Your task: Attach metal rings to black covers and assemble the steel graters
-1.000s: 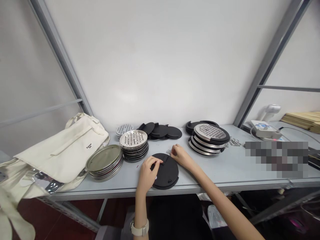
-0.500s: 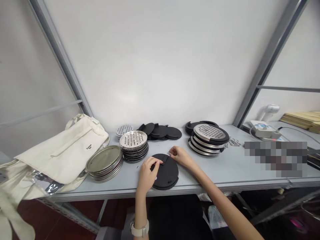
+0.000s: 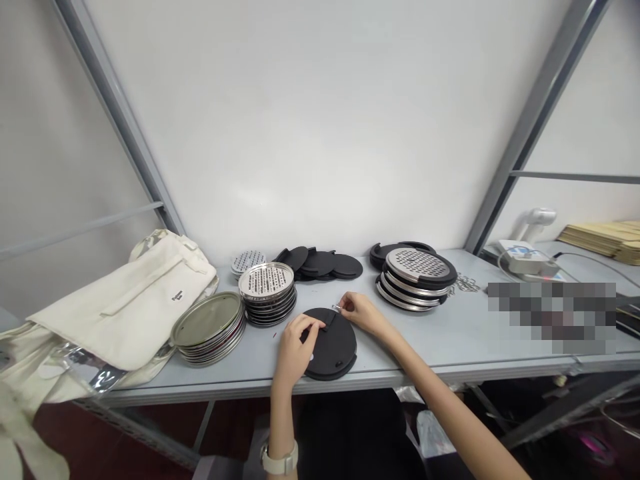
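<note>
Right hand (image 3: 363,314) pinches a clip (image 3: 335,307), seemingly not yet on the disc (image 3: 332,350), which the left hand (image 3: 296,343) touches, grip unclear

I see a grey counter (image 3: 460,333) crossing the lower part of the frame. A cream bag (image 3: 125,300) lies on it at left, beside a green-topped stack of plates (image 3: 207,325). Near the centre I have a silver-topped stack (image 3: 269,293), several black discs (image 3: 327,264) at the back and a round black piece (image 3: 333,343) in front; right of centre, a black-and-silver stack (image 3: 419,277) and wire pieces (image 3: 466,285).
</note>
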Demonstrator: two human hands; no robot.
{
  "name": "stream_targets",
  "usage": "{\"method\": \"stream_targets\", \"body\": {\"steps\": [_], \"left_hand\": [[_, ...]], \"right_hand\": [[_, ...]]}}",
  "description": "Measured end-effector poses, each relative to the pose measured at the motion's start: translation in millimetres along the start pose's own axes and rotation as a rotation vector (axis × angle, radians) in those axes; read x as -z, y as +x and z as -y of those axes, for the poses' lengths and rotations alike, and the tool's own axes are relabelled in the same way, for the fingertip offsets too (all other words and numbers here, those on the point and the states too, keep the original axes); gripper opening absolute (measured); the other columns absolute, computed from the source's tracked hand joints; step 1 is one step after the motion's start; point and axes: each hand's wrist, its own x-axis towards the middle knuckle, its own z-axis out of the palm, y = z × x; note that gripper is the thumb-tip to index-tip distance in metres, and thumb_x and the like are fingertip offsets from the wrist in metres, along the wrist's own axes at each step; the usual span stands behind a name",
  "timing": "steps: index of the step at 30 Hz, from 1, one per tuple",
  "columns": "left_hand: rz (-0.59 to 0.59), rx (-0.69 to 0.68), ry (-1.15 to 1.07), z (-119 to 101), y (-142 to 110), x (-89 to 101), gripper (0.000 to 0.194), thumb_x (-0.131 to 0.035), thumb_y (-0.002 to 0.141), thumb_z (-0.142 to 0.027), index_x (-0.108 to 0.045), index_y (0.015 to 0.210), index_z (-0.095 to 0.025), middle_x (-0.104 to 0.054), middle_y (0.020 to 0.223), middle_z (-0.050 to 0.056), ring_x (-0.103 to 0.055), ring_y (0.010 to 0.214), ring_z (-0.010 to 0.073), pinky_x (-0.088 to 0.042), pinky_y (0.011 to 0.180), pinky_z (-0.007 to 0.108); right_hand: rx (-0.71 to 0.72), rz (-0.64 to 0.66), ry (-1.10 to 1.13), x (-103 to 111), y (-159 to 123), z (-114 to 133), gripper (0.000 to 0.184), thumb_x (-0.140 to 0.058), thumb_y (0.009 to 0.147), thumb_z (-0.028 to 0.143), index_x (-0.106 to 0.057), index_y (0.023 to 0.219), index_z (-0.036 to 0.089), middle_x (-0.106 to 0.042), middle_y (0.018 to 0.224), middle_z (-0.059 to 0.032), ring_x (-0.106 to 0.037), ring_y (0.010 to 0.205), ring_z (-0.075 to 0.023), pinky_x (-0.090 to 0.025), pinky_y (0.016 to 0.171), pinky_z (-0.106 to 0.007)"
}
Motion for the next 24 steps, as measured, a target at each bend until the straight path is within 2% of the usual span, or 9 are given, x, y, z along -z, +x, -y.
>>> {"method": "stream_targets", "body": {"steps": [4,7,10,13,17,24], "left_hand": [[0.001,0.0,0.0,-0.4,-0.3,0.0,0.026,-0.045,0.094,-0.028,-0.069,0.088,-0.024,-0.066,0.094,0.002,-0.06,0.093,0.0182,-0.044,0.086,0.03],[0.0,0.006,-0.002,-0.3,-0.1,-0.1,0.026,-0.045,0.095,-0.029,-0.07,0.088,-0.024,-0.066,0.094,0.002,-0.06,0.094,0.018,-0.044,0.086,0.03],[0.0,0.012,-0.003,0.0,0.1,-0.1,0.025,-0.045,0.094,-0.028,-0.07,0.088,-0.024,-0.066,0.094,0.001,-0.06,0.094,0.0178,-0.044,0.086,0.03],[0.0,0.012,-0.001,-0.2,0.0,-0.1,0.025,-0.045,0.094,-0.028,-0.07,0.088,-0.025,-0.066,0.093,0.001,-0.06,0.093,0.0177,-0.044,0.086,0.029],[-0.002,0.01,-0.002,-1.0,-0.2,0.2,0.026,-0.045,0.094,-0.027,-0.07,0.088,-0.025,-0.066,0.093,0.001,-0.06,0.093,0.0179,-0.044,0.086,0.03],[-0.006,0.003,-0.004,-1.9,-0.2,0.3,0.029,-0.043,0.094,-0.029,-0.07,0.087,-0.023,-0.067,0.093,0.004,-0.06,0.094,0.0195,-0.045,0.086,0.032]], "right_hand": [[0.059,0.003,0.044,-0.1,-2.0,1.9,0.011,-0.051,0.075,0.009,-0.053,0.081,0.017,-0.06,0.07,-0.0015,-0.055,0.063,-0.0145,-0.041,0.06,-0.025],[0.112,-0.076,0.032,-1.2,-1.6,-1.3,0.014,-0.049,0.077,0.012,-0.048,0.09,0.019,-0.058,0.072,0.0001,-0.056,0.066,-0.0156,-0.042,0.064,-0.027],[0.183,-0.192,-0.006,-2.6,0.6,-7.2,0.011,-0.046,0.077,0.012,-0.046,0.084,0.02,-0.056,0.079,-0.0017,-0.055,0.074,-0.0167,-0.043,0.071,-0.029],[0.208,-0.194,-0.033,-4.2,2.6,-11.5,0.009,-0.045,0.077,0.011,-0.047,0.079,0.02,-0.055,0.08,-0.003,-0.053,0.075,-0.0171,-0.043,0.07,-0.029],[0.191,-0.211,-0.073,-7.1,3.8,-15.0,0.013,-0.044,0.076,0.008,-0.049,0.082,0.018,-0.055,0.08,-0.0042,-0.054,0.075,-0.0172,-0.043,0.07,-0.028],[0.049,-0.174,-0.17,-8.0,2.6,-18.3,0.017,-0.048,0.077,0.005,-0.059,0.086,0.014,-0.056,0.074,-0.0042,-0.052,0.068,-0.0165,-0.041,0.068,-0.028]]}}
